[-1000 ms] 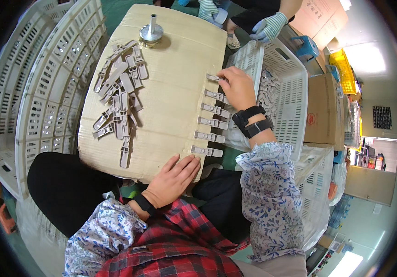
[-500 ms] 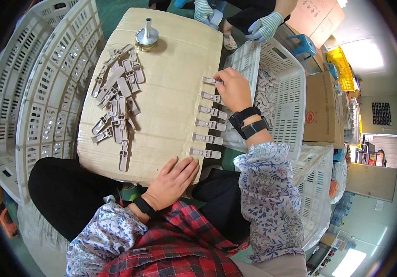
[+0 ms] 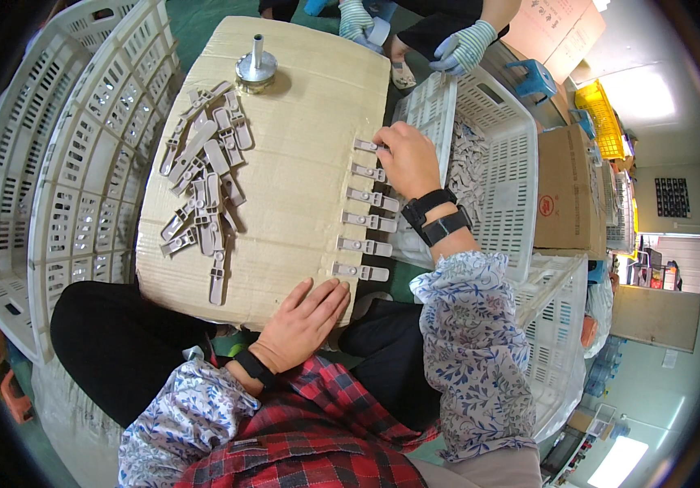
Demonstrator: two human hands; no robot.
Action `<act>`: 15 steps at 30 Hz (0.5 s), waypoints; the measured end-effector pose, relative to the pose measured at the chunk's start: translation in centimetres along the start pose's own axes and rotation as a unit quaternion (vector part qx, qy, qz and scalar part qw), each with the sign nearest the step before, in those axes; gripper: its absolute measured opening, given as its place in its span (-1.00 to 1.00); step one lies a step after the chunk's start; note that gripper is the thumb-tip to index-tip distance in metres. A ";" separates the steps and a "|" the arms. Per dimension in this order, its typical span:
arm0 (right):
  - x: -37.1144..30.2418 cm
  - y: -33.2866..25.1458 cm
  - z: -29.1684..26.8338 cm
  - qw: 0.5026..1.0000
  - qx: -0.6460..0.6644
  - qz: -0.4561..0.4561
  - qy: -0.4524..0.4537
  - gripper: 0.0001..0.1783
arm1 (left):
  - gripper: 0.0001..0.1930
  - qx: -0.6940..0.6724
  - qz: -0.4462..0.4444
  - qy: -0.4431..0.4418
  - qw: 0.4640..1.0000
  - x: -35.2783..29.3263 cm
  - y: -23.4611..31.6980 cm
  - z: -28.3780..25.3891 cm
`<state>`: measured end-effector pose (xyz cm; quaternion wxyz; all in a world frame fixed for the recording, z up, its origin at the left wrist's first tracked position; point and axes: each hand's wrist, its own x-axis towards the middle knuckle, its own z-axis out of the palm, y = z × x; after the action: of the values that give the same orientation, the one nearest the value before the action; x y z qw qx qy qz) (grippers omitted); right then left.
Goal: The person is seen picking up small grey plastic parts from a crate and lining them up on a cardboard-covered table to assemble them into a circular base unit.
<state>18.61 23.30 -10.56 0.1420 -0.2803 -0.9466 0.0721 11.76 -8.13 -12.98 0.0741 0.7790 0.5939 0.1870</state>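
Apparent step: lining up grey clips (image 3: 368, 220) along the right edge of the cardboard-topped desk (image 3: 305, 106). The right hand (image 3: 409, 163) pinches the topmost clip (image 3: 365, 145) by its outer end; the left hand (image 3: 297, 325) lies flat, empty. Next move likely calls for unskewed release.

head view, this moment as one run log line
left hand: resting at cardboard's near edge | right hand: touching farthest grey clip in right-edge row | loose clips: heaped left | metal piece: upright, far end

Greyish clips (image 3: 215, 156) — white sleeves (image 3: 476, 333) with blue leaves — red-and-black checked cloth (image 3: 301, 464).
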 end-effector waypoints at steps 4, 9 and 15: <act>-0.1 0.1 0.2 1.000 -0.017 -0.012 0.001 -0.87 | -0.46 -0.001 -0.001 -0.004 1.000 0.1 0.1 0.1; 0.1 -0.1 0.9 0.999 -0.026 -0.023 -0.001 -0.87 | -0.46 0.007 -0.004 -0.003 1.000 -0.1 -0.1 0.2; 0.1 -0.4 -0.3 0.999 -0.038 -0.028 -0.012 -0.77 | -0.45 0.008 -0.002 0.013 1.000 -0.5 -0.1 0.2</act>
<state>18.43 22.97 -10.16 0.1214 -0.2578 -0.9579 0.0357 11.66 -8.57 -13.32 0.0601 0.7761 0.5975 0.1924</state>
